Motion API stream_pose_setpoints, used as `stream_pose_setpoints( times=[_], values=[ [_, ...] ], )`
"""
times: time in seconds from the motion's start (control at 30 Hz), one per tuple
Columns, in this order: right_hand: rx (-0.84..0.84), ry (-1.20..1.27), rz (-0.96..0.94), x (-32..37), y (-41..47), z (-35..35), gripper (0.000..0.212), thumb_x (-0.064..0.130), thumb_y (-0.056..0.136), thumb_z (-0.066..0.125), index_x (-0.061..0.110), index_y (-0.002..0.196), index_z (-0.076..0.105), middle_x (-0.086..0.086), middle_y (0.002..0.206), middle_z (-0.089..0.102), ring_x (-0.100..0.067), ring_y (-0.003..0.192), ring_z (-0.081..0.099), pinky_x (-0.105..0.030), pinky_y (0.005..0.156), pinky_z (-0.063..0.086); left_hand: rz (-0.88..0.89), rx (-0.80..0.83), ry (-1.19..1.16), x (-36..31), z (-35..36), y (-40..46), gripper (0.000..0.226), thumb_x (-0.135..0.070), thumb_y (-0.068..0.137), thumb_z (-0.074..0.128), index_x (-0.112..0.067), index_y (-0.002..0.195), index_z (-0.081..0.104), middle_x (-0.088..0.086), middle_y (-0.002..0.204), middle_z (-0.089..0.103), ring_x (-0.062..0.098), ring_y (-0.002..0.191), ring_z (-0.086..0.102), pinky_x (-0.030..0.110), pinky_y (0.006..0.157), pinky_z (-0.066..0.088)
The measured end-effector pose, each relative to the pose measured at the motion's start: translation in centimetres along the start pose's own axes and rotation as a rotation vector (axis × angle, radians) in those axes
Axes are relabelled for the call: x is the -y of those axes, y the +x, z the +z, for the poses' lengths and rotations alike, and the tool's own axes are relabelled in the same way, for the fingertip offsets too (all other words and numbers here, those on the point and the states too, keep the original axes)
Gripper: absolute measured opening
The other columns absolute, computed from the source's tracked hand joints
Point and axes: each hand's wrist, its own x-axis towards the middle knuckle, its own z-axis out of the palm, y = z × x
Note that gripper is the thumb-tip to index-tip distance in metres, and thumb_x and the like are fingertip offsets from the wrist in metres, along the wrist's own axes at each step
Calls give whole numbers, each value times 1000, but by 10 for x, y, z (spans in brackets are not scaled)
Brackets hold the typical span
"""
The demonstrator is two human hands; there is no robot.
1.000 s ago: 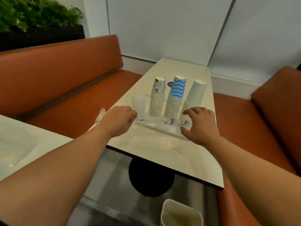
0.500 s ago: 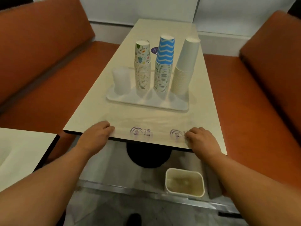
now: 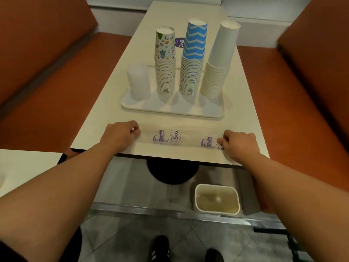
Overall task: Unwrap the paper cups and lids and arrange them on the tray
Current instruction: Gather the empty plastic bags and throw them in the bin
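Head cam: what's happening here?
A person is flattening an empty clear plastic cup wrapper on the near edge of the table. The left hand pinches one end, the right hand the other, stretching it between them. Behind it, the white tray already holds a stack of translucent lids and three upside-down cup stacks: patterned, blue zigzag and plain white.

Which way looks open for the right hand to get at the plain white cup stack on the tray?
Probably yes, straight ahead: the right hand grips the plastic wrapper, and only bare table and the low tray rim lie before the white cup stack.
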Motion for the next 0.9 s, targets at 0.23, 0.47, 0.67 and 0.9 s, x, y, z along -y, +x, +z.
stream_pose_setpoints(
  times=[0.23,0.47,0.67,0.9],
  values=[
    [-245,368,-361,33,-4,29,28,16,88,65,7,114,72,-16,118,69,-39,111,63,-42,100,44,-51,24,-180,-4,0,4,19,-40,92,63,-22,92,60,-3,76,56,21,75,53,31,71,38],
    [108,329,-251,27,-5,25,64,48,95,18,24,153,33,4,163,20,-14,153,9,-37,121,-4,-247,-120,-19,41,-17,4,21,-44,88,66,-24,95,65,8,96,62,34,106,50,42,86,36],
    [130,207,-225,33,-9,25,81,57,83,-3,31,155,23,10,164,12,-12,153,1,-44,121,-7,433,-387,18,-108,29,-12,40,-31,92,44,-11,121,63,13,137,55,39,138,34,54,112,20],
    [195,98,-161,23,-10,20,50,55,102,15,53,151,10,18,164,-4,-24,151,-17,-72,108,-13,212,227,282,-92,54,-6,76,-76,88,9,-40,153,-7,-10,161,-18,31,147,-22,59,115,-14]
  ],
)
